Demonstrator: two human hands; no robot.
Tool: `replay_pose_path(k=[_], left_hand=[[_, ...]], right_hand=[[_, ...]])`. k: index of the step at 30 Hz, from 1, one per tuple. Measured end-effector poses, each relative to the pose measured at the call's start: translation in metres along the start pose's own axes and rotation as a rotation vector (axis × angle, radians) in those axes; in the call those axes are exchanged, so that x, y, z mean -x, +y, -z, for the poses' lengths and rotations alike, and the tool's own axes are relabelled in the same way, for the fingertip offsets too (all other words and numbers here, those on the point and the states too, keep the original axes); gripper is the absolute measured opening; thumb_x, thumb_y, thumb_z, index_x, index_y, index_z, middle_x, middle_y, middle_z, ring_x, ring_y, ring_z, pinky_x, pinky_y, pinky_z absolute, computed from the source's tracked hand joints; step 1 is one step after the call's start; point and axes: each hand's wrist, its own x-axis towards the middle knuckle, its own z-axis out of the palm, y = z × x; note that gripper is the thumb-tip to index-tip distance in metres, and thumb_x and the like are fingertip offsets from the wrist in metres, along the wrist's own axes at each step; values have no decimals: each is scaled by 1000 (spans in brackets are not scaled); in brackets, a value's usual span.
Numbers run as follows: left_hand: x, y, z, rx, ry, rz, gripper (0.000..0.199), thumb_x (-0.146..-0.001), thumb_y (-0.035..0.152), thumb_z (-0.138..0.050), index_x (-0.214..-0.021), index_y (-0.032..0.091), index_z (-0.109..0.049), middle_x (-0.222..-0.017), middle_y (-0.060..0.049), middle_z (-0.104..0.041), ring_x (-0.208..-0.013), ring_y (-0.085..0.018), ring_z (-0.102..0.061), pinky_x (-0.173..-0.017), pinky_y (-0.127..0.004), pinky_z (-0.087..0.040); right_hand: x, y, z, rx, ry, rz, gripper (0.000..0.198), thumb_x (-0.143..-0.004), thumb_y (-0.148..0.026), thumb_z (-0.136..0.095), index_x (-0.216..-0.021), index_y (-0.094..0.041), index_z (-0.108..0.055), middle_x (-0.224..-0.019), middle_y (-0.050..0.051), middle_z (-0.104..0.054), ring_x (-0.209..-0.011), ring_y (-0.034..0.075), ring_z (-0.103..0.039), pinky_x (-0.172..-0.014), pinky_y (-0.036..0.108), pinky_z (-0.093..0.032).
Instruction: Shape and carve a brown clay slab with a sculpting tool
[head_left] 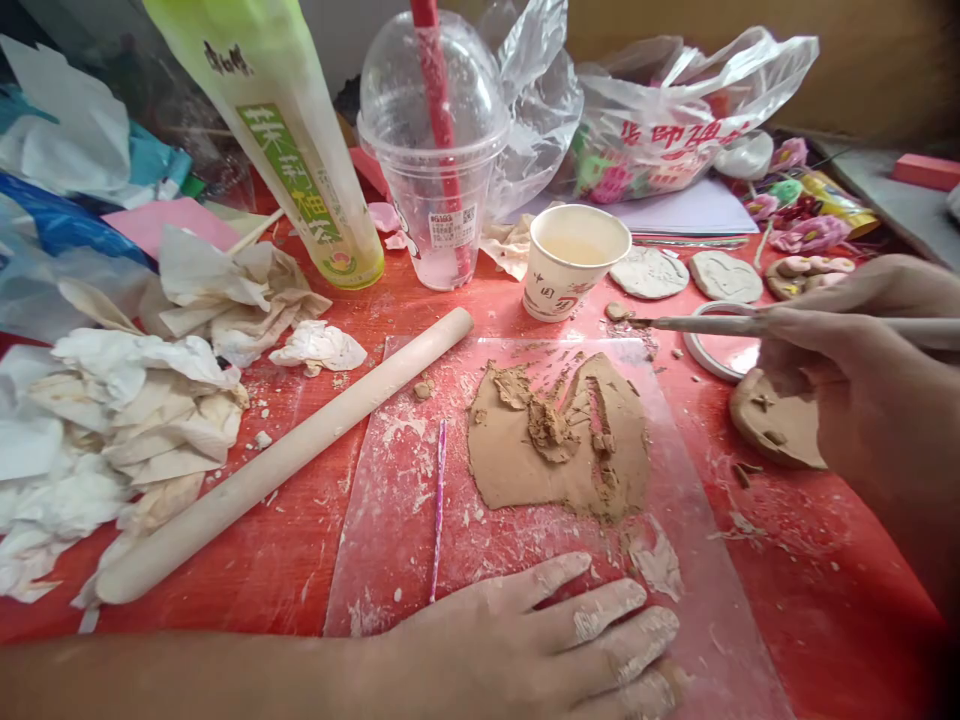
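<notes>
Pinched in my right hand (862,350) is a thin paintbrush (705,324), its tip near a small clay lump (618,312) behind the sheet. Below that hand, a round brown clay piece (780,425) with small bits on it is partly covered. My left hand (555,640) lies flat, palm down with fingers stretched, on the clear plastic sheet (397,560). On this sheet, in front of the left fingers, rests a rolled-out slab of brown clay (517,470) with torn, crumbly patches. A thin purple-and-white stick (439,500) lies left of the slab.
A wooden rolling pin (292,450) lies diagonally, beside crumpled tissues (150,410). Behind stand a green-labelled bottle (277,140), a domed plastic cup (431,150) with red straw, and a paper cup (574,260) of cloudy liquid. Pale clay discs (649,272) and a white ring (720,345) sit right.
</notes>
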Motion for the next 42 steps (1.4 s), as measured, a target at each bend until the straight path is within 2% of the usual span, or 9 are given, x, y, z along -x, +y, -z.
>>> replay_pose_path(k=[2,5,9,13,21,29,34,42], left_hand=[[0,0,1,3,-10,-3,36,-93,26,-40,-128,22,-47,-138,0,-44,-127,-18,-40,-103,-31,-38],[0,0,1,1,-13,-8,36,-93,26,-40,-129,22,-47,-138,0,-44,-127,-17,-40,-102,-31,-38],[1,0,0,-8,-12,-5,36,-94,25,-38,-129,23,-47,-137,1,-44,-126,-17,-40,-102,-30,-38],[1,0,1,-11,-13,-2,36,-94,25,-38,-129,23,-47,-137,1,-45,-127,-17,-40,-102,-30,-38],[0,0,1,-12,-25,-5,36,-94,25,-37,-129,23,-46,-138,1,-44,-127,-17,-40,-102,-30,-39],[0,1,-1,-1,-21,-5,37,-94,25,-37,-129,22,-46,-138,0,-44,-127,-18,-39,-103,-31,-38],[0,0,1,-4,-17,0,36,-94,25,-37,-128,23,-48,-137,2,-45,-127,-17,-40,-103,-30,-38],[0,0,1,13,2,7,35,-93,25,-39,-127,23,-49,-136,1,-47,-126,-17,-41,-103,-31,-37]], right_hand=[[-6,4,-1,-116,49,-116,20,-77,-16,-59,-61,-19,-48,-53,-2,-43,-47,8,-39,-43,28,-23],[-13,12,-1,-292,48,-295,18,-68,-15,-65,-52,-16,-55,-52,1,-47,-47,8,-43,-39,26,-23],[-18,21,4,-330,48,-485,2,-65,-15,-66,-65,-14,-67,-63,5,-56,-54,10,-50,-40,24,-28],[-19,20,8,-321,14,-571,11,-67,-18,-65,-75,-13,-70,-60,5,-56,-51,9,-50,-39,20,-31],[-19,18,8,-317,-5,-725,9,-69,-17,-59,-71,-13,-67,-67,6,-60,-50,6,-49,-41,17,-37],[-17,28,10,-350,-91,-660,11,-63,-22,-69,-65,-11,-68,-58,7,-60,-48,11,-54,-39,22,-39],[-18,28,12,-335,-190,-597,15,-64,-27,-68,-63,-12,-69,-54,8,-60,-43,11,-53,-37,23,-41],[-16,17,7,-359,-299,-536,16,-66,-27,-68,-59,-13,-66,-47,7,-57,-34,10,-48,-27,23,-32]])
